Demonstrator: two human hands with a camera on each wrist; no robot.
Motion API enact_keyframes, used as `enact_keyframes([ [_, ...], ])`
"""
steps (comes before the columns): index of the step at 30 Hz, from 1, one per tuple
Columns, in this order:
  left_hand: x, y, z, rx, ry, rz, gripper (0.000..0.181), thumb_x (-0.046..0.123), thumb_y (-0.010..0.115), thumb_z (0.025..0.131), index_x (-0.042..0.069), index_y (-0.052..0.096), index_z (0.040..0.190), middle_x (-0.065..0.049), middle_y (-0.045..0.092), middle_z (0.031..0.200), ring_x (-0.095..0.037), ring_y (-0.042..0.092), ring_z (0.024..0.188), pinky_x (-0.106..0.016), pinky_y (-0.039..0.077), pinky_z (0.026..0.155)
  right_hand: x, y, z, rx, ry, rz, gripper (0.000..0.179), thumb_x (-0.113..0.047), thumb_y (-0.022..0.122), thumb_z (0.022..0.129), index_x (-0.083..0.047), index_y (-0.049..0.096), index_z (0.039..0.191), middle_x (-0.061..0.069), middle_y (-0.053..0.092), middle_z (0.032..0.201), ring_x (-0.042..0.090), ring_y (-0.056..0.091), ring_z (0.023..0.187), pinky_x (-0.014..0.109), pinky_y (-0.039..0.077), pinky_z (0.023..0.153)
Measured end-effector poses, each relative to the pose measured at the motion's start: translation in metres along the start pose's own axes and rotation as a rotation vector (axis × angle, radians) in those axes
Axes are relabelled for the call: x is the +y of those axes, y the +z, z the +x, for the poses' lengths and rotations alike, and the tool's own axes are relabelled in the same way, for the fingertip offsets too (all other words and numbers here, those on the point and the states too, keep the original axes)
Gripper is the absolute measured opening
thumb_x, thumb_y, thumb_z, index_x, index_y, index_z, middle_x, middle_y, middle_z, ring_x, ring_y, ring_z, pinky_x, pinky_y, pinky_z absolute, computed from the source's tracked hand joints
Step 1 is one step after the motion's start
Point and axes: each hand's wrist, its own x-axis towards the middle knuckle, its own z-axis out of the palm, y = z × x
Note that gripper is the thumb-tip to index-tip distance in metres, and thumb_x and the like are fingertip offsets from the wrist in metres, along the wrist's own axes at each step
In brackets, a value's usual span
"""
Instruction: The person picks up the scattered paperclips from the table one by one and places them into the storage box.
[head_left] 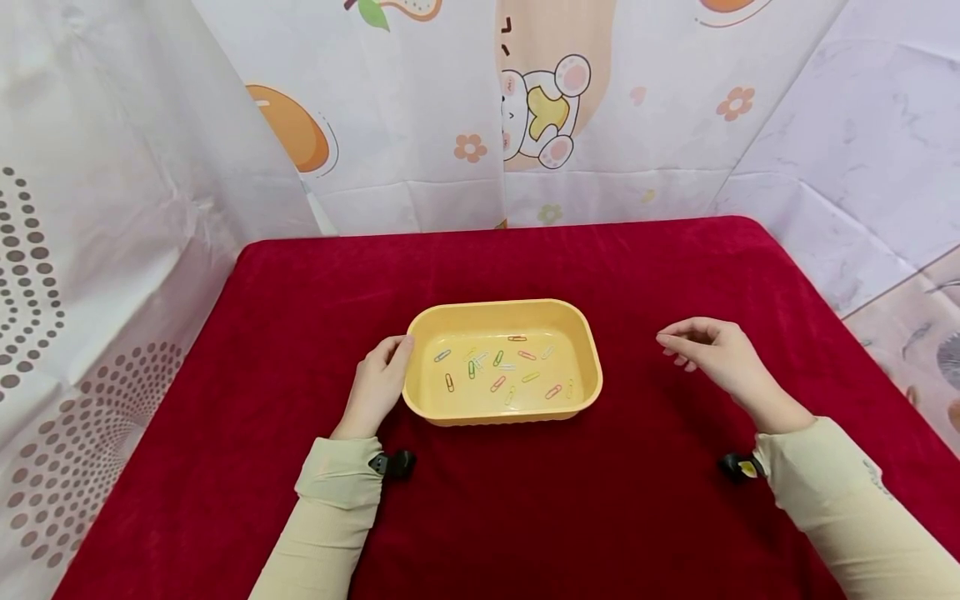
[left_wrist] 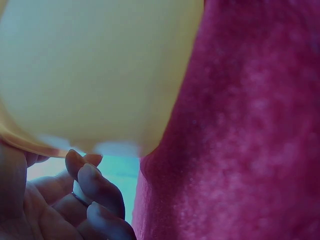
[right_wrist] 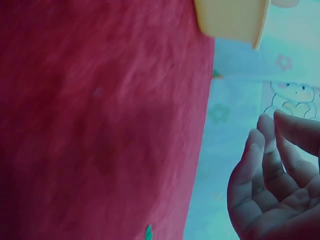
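A yellow plastic tray (head_left: 502, 412) with rounded corners sits on the red cloth, several coloured paper clips (head_left: 498, 384) scattered over its floor. At its left end my left hand (head_left: 377, 383) grips the rim, thumb on top and fingers against the outside; the left wrist view shows those curled fingers (left_wrist: 100, 187) close by the tray wall (left_wrist: 100, 75). To the right of the tray, apart from it, my right hand (head_left: 716, 354) hovers over the cloth. Its fingers are loosely bent with the thumb near the fingertips (right_wrist: 256, 137), and nothing shows between them.
Red velvet cloth (head_left: 570, 517) covers the table. Behind the far edge hangs a printed curtain (head_left: 420, 108), with more sheets at both sides. Dark wrist cameras (head_left: 400, 464) are strapped near both cuffs. A small green thing (right_wrist: 148, 232) appears at the bottom of the right wrist view.
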Motion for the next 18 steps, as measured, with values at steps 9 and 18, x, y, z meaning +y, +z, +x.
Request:
enact_keyframes([
  [9,0.0,-0.001,0.001,-0.001,-0.009,-0.003,0.052,0.05,0.041,0.104,0.013,0.058,0.136,-0.012,0.067,0.124,-0.026,0.062,0.109,-0.043,0.047,0.097,0.02,-0.014,-0.003,0.051,0.024,-0.075,0.033,-0.023,0.069,0.094,0.004,0.067,0.113,-0.02,0.067,0.078,0.007,0.064,0.069,0.023,0.054,0.063],
  [18,-0.001,0.001,0.001,0.001,-0.005,-0.009,0.053,0.052,0.041,0.104,0.014,0.059,0.135,-0.012,0.067,0.123,-0.026,0.063,0.108,-0.042,0.047,0.097,0.034,-0.028,-0.007,0.042,0.072,-0.162,0.04,-0.028,0.068,0.095,0.004,0.066,0.119,-0.016,0.07,0.081,0.004,0.066,0.07,0.023,0.055,0.063],
])
